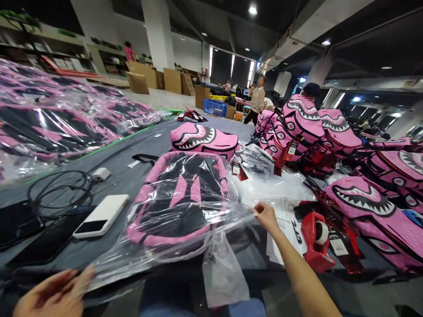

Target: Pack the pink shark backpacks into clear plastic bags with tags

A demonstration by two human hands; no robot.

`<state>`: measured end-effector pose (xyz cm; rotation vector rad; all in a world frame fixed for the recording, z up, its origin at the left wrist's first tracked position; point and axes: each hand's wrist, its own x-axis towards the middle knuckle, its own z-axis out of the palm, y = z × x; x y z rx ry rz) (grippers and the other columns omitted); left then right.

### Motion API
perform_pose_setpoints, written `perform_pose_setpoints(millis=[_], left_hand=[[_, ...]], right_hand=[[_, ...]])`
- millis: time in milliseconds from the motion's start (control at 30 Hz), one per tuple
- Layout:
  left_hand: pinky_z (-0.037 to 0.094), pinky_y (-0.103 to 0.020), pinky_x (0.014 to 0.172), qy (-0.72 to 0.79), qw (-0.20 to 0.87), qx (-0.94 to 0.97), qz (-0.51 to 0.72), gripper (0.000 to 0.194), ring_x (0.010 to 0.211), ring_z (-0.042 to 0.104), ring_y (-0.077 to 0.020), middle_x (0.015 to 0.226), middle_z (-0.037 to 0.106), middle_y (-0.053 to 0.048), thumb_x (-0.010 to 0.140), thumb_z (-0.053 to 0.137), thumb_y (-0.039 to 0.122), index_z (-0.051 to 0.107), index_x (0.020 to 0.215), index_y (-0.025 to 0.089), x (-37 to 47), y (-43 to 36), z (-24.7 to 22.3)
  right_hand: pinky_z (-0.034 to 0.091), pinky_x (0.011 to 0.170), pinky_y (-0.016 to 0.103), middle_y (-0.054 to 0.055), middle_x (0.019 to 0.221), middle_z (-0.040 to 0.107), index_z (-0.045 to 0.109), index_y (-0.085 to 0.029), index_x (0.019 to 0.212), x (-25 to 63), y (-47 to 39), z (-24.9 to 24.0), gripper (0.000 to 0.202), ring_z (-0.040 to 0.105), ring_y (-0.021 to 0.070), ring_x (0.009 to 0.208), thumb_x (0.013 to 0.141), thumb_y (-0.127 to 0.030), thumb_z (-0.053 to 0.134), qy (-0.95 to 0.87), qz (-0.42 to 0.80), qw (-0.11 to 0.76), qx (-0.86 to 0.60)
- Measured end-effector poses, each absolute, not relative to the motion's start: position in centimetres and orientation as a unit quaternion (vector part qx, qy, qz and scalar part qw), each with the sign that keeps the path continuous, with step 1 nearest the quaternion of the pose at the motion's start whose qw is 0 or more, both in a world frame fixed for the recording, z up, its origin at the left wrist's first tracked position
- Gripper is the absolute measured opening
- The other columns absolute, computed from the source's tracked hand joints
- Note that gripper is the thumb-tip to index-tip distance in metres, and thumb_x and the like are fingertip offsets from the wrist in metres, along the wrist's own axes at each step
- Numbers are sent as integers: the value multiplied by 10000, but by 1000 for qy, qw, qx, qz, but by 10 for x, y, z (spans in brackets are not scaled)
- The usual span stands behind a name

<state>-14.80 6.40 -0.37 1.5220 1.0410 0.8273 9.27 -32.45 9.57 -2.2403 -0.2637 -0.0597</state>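
Observation:
A pink and black backpack [185, 222] lies on the table with its strap side up, inside a clear plastic bag [109, 264]. At the lower left, my left hand [54, 293], slightly blurred, is closed on one corner of the bag's edge. My right hand [266, 216] pinches the opposite corner, right of the backpack, and the film stretches between both hands. A whitish plastic piece [224, 273] hangs at the table's front edge below the bag. Just behind lies another pink backpack [205, 140] with a shark-mouth print.
Bagged backpacks [49, 127] heap up on the left. A white power bank [102, 215] and a coiled black cable [62, 193] lie nearby. On the right are a red tape dispenser [315, 242], clear bags [274, 185] and piled shark-print backpacks [370, 211]. A person [257, 101] stands farther back.

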Motion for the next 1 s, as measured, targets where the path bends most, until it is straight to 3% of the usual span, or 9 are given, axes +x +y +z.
perform_pose_setpoints(millis=[133, 200, 300, 400, 467, 633, 800, 867, 1000], left_hand=[[590, -557, 871, 408, 711, 549, 162, 629, 942, 726, -382, 826, 781, -91, 828, 382, 827, 677, 852, 271, -163, -5, -20], [582, -471, 935, 342, 721, 592, 117, 617, 1058, 710, -356, 1030, 795, -92, 772, 541, 812, 720, 934, 244, -156, -54, -17], [585, -375, 887, 278, 717, 634, 83, 711, 1080, 699, -322, 1164, 766, -92, 654, 708, 795, 721, 1089, 232, -133, -106, -6], [576, -330, 765, 283, 725, 625, 53, 790, 908, 703, -276, 1021, 779, -88, 597, 718, 829, 731, 1073, 198, -117, -123, -2], [551, -309, 705, 301, 746, 592, 52, 819, 807, 678, -238, 933, 775, -80, 591, 710, 839, 727, 1077, 179, -115, -125, -6], [539, -310, 724, 208, 804, 555, -46, 602, 790, 670, -227, 866, 756, -65, 662, 772, 628, 743, 1069, 186, -112, -129, -8], [570, -374, 863, 64, 642, 759, 90, 314, 945, 686, -271, 1032, 716, -82, 812, 650, 482, 757, 980, 239, -99, -126, -3], [565, -398, 917, 34, 530, 829, 177, 260, 998, 687, -276, 1076, 706, -91, 878, 574, 392, 726, 1031, 246, -95, -118, -10], [574, -436, 942, -24, 394, 883, 254, 247, 1016, 702, -304, 1038, 733, -128, 882, 520, 279, 689, 1052, 221, -92, -106, -26]], right_hand=[[479, 596, 294, 44, 605, 648, 623, -174, 658, 30, -347, 66, 455, 648, 205, 603, 839, -590, 584, -96, 111, 441, -885], [510, 655, 297, 88, 814, 739, 704, -146, 882, -4, -337, 58, 459, 708, 230, 754, 828, -596, 631, -116, 171, 453, -867], [527, 790, 312, 118, 1095, 744, 664, -153, 1194, -32, -311, 55, 565, 708, 247, 949, 771, -513, 763, -123, 142, 446, -875], [489, 740, 274, 58, 887, 738, 682, -166, 978, -31, -296, 51, 223, 690, 202, 815, 882, -367, 670, -123, 105, 432, -887], [437, 664, 248, 9, 701, 668, 638, -180, 804, -24, -298, 46, 162, 644, 171, 682, 930, -263, 580, -129, 95, 414, -896], [417, 622, 247, -1, 676, 661, 656, -181, 940, -23, -311, 32, 118, 648, 182, 632, 967, -214, 546, -130, 91, 354, -922], [535, 812, 373, 150, 1116, 713, 600, -185, 1333, -28, -309, 20, 465, 698, 287, 967, 875, -129, 662, -167, -59, 182, -967], [530, 926, 404, 150, 1258, 665, 611, -222, 1332, -29, -313, 15, 483, 649, 281, 1131, 877, -62, 617, -249, -123, 188, -942], [528, 946, 345, 87, 1177, 691, 666, -233, 1202, -44, -325, 18, 317, 646, 202, 1108, 984, -102, 477, -369, -100, 280, -881]])
